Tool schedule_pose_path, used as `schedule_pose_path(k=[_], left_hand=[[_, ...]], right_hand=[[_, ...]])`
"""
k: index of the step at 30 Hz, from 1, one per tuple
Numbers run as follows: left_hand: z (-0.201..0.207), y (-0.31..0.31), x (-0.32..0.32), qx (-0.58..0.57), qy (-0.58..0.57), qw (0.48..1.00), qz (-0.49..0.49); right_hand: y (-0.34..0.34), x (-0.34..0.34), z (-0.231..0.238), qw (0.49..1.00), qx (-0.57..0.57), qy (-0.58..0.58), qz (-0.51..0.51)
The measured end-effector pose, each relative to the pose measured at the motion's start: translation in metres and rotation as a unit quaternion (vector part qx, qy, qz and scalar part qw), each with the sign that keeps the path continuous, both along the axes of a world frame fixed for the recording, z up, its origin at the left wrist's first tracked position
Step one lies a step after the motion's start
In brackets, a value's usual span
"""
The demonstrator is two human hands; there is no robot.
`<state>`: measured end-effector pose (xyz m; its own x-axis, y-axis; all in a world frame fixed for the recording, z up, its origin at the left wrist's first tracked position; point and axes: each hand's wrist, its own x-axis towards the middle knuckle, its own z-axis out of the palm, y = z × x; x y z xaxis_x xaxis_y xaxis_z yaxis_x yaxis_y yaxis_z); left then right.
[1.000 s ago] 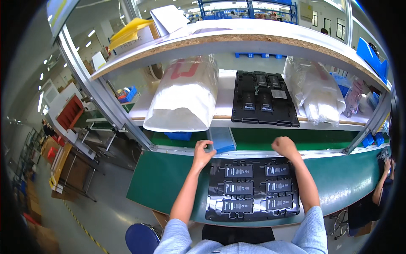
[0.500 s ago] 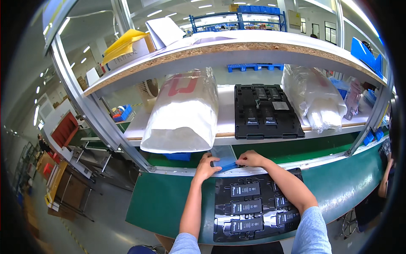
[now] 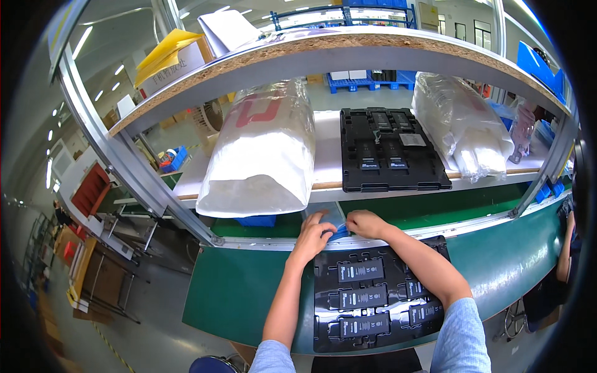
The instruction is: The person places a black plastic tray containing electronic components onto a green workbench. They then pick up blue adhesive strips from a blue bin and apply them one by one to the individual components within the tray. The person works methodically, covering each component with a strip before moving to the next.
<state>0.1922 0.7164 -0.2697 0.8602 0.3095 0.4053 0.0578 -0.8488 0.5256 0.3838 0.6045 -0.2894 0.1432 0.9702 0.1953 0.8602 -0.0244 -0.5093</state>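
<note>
From where I stand, both hands are busy at the blue sheets, which lie at the back edge of the tabletop, just beyond the lower tray. The left hand curls at the sheets' left side, thumb against them; whether its fingers are clamped I cannot tell. The right hand has its fingers together, pinched on the right corner.

As for progress, batteries already sit in the lower tray's slots, and no blue sheet lies over those I can see. I judge the setting-out well along and the work on the sheets barely begun; no sheet looks free of the rest.

Counting: two trays, one on the tabletop and an upper tray on the shelf. The lower shows five batteries, three left and two right; the right forearm may hide another. The upper shows four. Two bags flank it. The sheets are too thin to count.
</note>
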Motion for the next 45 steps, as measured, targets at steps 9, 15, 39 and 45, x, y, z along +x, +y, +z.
schedule_pose_path(k=[9,15,39,45], left_hand=[[-0.010,0.005,0.003,0.021,-0.022,0.998,0.047],[-0.025,0.009,0.011,0.007,-0.033,0.996,0.085],[-0.024,0.003,0.017,0.024,-0.170,0.982,0.081],[-0.022,0.007,0.014,0.096,-0.115,0.988,0.025]], right_hand=[[-0.002,-0.010,0.000,0.993,0.014,-0.118,-0.025],[-0.002,-0.018,0.006,0.935,0.080,-0.346,-0.022],[-0.007,-0.027,0.035,0.980,0.086,-0.178,0.011],[0.001,-0.024,0.019,0.981,0.094,-0.171,0.000]])
